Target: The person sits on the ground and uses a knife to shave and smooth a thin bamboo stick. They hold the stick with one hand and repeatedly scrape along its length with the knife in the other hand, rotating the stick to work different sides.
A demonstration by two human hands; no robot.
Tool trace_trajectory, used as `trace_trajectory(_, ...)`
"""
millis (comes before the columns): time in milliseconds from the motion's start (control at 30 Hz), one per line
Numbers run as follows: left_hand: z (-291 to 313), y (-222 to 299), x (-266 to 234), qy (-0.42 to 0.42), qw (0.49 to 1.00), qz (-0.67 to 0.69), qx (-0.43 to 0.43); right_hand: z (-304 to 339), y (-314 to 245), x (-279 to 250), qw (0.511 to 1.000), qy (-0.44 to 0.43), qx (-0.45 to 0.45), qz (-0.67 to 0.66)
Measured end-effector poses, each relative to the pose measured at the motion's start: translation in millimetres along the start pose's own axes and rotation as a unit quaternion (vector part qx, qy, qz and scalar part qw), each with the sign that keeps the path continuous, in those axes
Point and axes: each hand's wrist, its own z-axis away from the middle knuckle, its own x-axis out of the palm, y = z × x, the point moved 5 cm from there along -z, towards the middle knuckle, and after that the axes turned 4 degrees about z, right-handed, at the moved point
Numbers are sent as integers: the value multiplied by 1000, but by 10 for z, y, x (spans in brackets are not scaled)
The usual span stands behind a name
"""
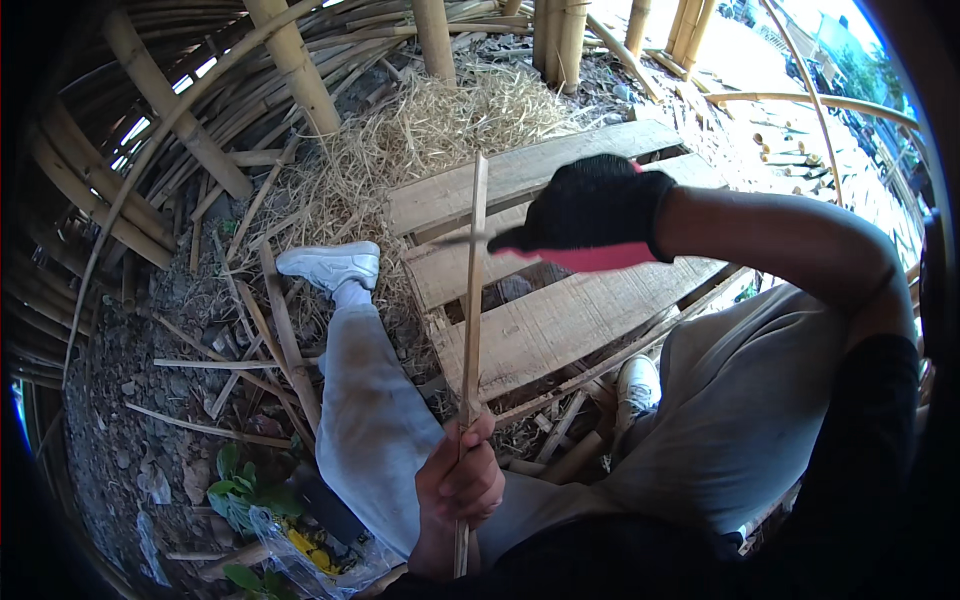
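A long, narrow bamboo strip (474, 300) stands nearly upright in front of me, and my bare left hand (462, 470) is wrapped round its lower part. My right hand (590, 215), in a black and pink glove, is closed on a knife (458, 241). The knife's thin dark blade crosses the upper part of the strip and reaches out to its left; its handle is hidden in the glove. Behind the strip lies a wooden slatted pallet (560, 330), between my legs.
Pale shavings (430, 130) are heaped beyond the pallet. Bamboo poles (295, 70) stand at the back left. Loose split bamboo pieces (285, 330) lie by my left shoe (330, 265). A clear plastic bag (310, 550) with something yellow sits by a green plant (232, 490).
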Motion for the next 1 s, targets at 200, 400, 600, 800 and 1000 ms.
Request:
trace_trajectory(200, -40, -50, 6, -11, 1000, 2, -25, -6, 341, -43, 998, 3, 66, 5)
trace_trajectory(400, 47, 5, 30, 0, 1000, -27, -15, 148, -254, -44, 998, -41, -48, -18)
trace_trajectory(600, 45, 9, 27, -8, 1000, -10, -12, 74, 87, -73, 999, 36, 19, 23)
trace_trajectory(800, -4, -59, 47, -8, 1000, -10, -19, -10, 478, -270, 984, 23, 166, -55)
trace_trajectory(1000, 35, -99, 86, 1, 1000, -28, -14, -17, 331, -93, 998, 24, 38, -32)
